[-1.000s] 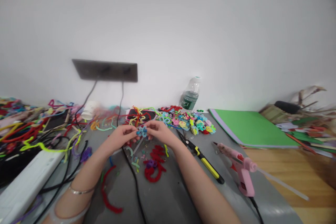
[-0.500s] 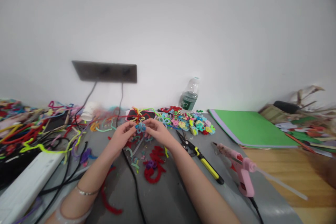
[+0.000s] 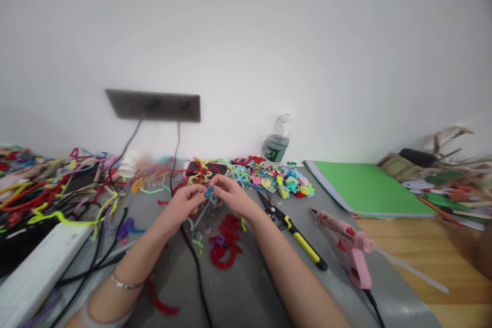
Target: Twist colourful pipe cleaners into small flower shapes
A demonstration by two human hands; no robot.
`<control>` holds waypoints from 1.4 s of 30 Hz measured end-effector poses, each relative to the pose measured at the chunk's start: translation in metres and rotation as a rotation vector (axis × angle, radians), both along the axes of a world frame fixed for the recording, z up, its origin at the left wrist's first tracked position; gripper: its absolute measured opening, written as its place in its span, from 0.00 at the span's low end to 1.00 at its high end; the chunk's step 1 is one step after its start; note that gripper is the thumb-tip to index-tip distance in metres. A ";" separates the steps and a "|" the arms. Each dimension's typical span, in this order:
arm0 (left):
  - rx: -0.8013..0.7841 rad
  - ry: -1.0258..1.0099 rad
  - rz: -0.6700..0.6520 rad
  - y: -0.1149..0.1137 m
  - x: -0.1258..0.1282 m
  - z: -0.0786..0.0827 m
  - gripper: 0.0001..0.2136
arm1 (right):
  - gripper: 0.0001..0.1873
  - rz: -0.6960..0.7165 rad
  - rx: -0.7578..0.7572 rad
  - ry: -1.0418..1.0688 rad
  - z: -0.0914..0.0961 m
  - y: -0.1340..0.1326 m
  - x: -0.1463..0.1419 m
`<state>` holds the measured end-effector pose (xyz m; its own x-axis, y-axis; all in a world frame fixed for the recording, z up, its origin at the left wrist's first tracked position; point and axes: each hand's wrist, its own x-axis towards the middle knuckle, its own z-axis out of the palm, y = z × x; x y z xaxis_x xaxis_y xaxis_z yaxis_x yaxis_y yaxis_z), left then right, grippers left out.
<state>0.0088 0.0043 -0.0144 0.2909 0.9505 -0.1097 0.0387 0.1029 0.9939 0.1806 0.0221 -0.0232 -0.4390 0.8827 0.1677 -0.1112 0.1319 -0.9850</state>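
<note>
A small blue pipe-cleaner flower is pinched between my two hands above the grey table. My left hand grips its left side with thumb and fingertips. On the other side my right hand is closed on it in the same way, and fingers cover much of the flower. Just below lie a thin whitish stick and short pastel pipe-cleaner scraps. A coiled red pipe cleaner with a purple piece rests nearer to me.
Yellow-black pliers and a pink glue gun lie on the right. Behind are finished pipe-cleaner flowers, a water bottle and green sheets. Left stand a white power strip, black cables and tangled pipe cleaners.
My hands have drawn closer together, and the left has shifted slightly right and down. The blue flower has turned, so less of its petals shows.
</note>
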 end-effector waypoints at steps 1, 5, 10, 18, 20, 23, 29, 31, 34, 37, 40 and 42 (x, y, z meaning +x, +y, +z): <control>-0.020 -0.040 0.002 -0.001 0.001 0.000 0.19 | 0.18 0.007 -0.020 0.024 0.001 -0.001 0.000; -0.071 -0.236 0.031 -0.005 0.009 0.003 0.19 | 0.19 0.034 -0.125 0.156 0.005 -0.004 -0.001; -0.083 -0.368 0.072 -0.009 0.015 0.005 0.18 | 0.20 0.038 -0.166 0.246 0.008 -0.005 -0.003; 0.046 -0.184 0.153 -0.004 0.010 -0.001 0.17 | 0.19 0.020 -0.203 0.205 -0.002 0.001 0.000; 0.043 -0.152 0.150 -0.003 0.009 -0.002 0.17 | 0.19 0.034 -0.164 0.149 -0.001 0.000 0.000; -0.002 -0.154 0.116 -0.002 0.009 -0.003 0.18 | 0.20 0.038 -0.107 0.102 0.002 -0.002 -0.001; -0.145 -0.449 0.043 -0.008 0.014 0.005 0.18 | 0.19 0.109 -0.216 0.273 0.010 -0.008 -0.003; -0.164 -0.531 0.062 -0.010 0.017 0.007 0.16 | 0.19 0.133 -0.244 0.341 0.012 -0.009 -0.005; -0.211 -0.609 0.104 -0.012 0.020 0.007 0.15 | 0.20 0.144 -0.280 0.391 0.016 -0.012 -0.007; -0.230 -0.634 0.140 -0.013 0.021 0.005 0.15 | 0.20 0.172 -0.307 0.425 0.018 -0.013 -0.007; -0.221 -0.617 0.116 -0.013 0.019 0.003 0.15 | 0.18 0.161 -0.313 0.432 0.015 -0.012 -0.007; -0.208 -0.575 0.084 -0.012 0.018 0.004 0.15 | 0.19 0.097 -0.317 0.415 0.012 -0.010 -0.006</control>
